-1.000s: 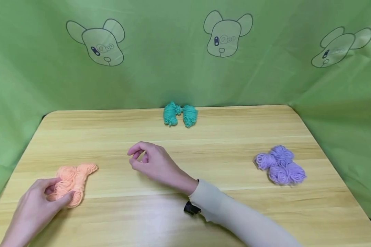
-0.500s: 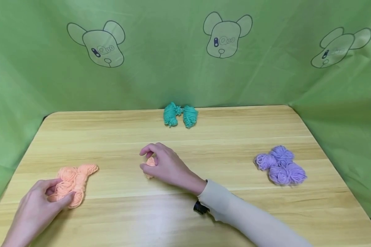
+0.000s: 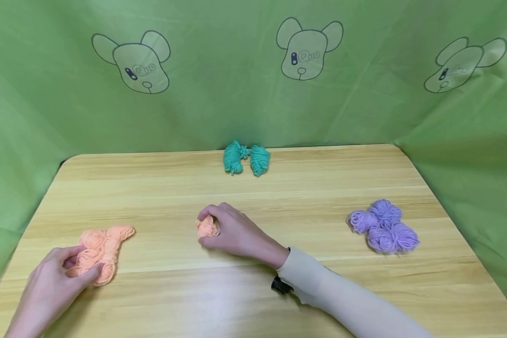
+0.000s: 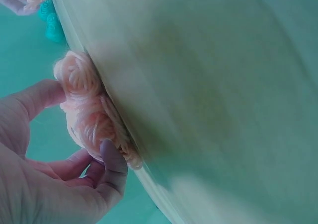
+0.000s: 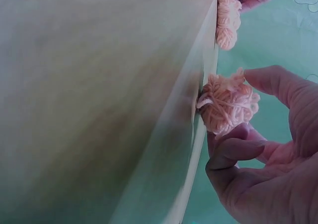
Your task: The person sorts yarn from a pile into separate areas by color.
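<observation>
A cluster of peach yarn skeins [image 3: 110, 249] lies at the left of the table. My left hand [image 3: 46, 286] holds its near left side between thumb and fingers; the left wrist view shows the yarn [image 4: 82, 77] between the fingertips. Near the table's middle is a small peach yarn ball [image 3: 207, 227]. The right hand [image 3: 238, 234] has its thumb and fingers curved around that ball, tips right at its sides. From the right wrist, loose strands show on the ball [image 5: 228, 105], close to the tabletop. The right palm side is hidden in the head view.
Two linked teal yarn skeins [image 3: 259, 160] lie at the table's back edge. A cluster of purple yarn skeins [image 3: 390, 230] rests at the right. Green cloth [image 3: 219, 108] with printed animal heads hangs behind and beside the wooden table [image 3: 312, 188].
The right hand has shifted right and slightly nearer, its fingers closing around the small peach ball, which has come into sight. The left hand keeps its hold on the peach cluster.
</observation>
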A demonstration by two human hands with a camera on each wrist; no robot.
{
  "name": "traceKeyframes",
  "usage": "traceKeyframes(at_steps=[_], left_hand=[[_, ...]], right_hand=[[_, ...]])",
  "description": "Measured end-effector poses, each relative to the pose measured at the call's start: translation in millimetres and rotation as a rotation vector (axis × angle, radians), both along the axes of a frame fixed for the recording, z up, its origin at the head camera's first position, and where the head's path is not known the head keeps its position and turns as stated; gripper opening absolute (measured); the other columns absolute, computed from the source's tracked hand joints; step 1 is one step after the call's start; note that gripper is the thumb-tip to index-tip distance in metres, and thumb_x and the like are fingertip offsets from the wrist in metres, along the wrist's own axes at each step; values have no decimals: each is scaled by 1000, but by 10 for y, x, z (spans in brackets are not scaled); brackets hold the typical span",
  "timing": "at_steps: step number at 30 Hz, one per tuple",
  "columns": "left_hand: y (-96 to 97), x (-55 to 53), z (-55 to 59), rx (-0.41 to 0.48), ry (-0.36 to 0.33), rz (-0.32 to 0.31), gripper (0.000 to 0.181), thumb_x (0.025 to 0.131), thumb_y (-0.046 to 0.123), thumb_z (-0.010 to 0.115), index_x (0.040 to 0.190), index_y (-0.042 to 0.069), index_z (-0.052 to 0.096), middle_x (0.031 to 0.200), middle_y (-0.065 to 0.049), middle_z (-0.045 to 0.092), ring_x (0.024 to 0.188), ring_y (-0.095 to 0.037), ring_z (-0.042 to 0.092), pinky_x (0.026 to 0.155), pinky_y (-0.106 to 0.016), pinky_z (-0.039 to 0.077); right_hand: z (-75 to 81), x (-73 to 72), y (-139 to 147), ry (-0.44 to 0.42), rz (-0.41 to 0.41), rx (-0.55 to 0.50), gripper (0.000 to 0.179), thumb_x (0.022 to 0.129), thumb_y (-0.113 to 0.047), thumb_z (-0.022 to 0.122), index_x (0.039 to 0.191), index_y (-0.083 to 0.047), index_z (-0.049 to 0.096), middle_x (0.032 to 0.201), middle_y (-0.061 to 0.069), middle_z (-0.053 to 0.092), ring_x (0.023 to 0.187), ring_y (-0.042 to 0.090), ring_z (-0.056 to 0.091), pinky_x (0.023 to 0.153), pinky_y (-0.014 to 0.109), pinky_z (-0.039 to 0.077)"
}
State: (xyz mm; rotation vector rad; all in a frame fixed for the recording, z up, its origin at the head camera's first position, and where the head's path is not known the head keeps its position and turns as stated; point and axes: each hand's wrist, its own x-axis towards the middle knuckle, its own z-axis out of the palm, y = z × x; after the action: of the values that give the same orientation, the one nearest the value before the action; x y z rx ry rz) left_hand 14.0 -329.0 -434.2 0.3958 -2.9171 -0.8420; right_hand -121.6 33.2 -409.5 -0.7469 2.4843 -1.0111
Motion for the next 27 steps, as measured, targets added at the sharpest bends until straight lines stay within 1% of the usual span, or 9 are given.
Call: traceKeyframes(at_steps=[3,7,12,15,18,21,24,27], left_hand=[[0,0,-1,1,-1,1,70,91,31,89,135,-15,61,116,-29,66,104,-41,62,76,-32,40],[0,0,4,-2,-1,4,70,90,32,89,135,-15,62,115,-27,66,103,-38,62,74,-29,39],[1,1,14,-1,-6,5,70,90,32,89,135,-14,62,114,-25,66,101,-36,61,73,-29,39],[0,-2,16,-2,-6,3,70,90,32,89,135,-14,62,113,-25,66,101,-36,61,73,-30,40],[-3,-7,17,-5,-3,0,70,90,32,89,135,-14,62,113,-25,66,101,-35,61,73,-30,39],[-4,-9,16,-4,-6,-1,70,90,32,89,135,-14,61,113,-25,66,100,-35,61,73,-30,39],[-6,-8,17,-4,-13,0,71,91,33,89,136,-14,61,113,-25,66,101,-35,61,73,-31,40],[-7,-5,17,-3,-18,1,71,91,33,88,136,-14,61,113,-25,66,101,-35,61,73,-32,40]], right_hand=[[6,11,18,-3,4,3,41,91,-29,87,128,-25,69,109,-3,60,92,16,56,75,32,50],[13,19,52,-12,-6,7,39,93,-26,84,129,-25,69,111,-3,61,95,17,57,81,34,52],[15,4,94,-14,-19,19,39,94,-28,84,129,-22,68,121,-2,66,107,17,61,93,38,53],[7,-16,129,-9,-11,21,40,94,-32,86,128,-20,69,124,-2,68,111,17,62,96,38,53],[8,-40,169,-10,5,11,40,94,-33,88,128,-20,71,117,-4,69,105,17,62,93,37,53],[12,-61,200,-18,19,-3,40,94,-33,88,128,-21,72,106,-7,69,95,16,61,85,35,53],[18,-68,217,-30,30,-13,39,94,-30,88,128,-20,72,95,-7,67,85,14,58,77,32,52],[17,-74,220,-30,40,-20,37,93,-26,87,126,-19,72,85,-5,64,72,10,51,68,29,48]])
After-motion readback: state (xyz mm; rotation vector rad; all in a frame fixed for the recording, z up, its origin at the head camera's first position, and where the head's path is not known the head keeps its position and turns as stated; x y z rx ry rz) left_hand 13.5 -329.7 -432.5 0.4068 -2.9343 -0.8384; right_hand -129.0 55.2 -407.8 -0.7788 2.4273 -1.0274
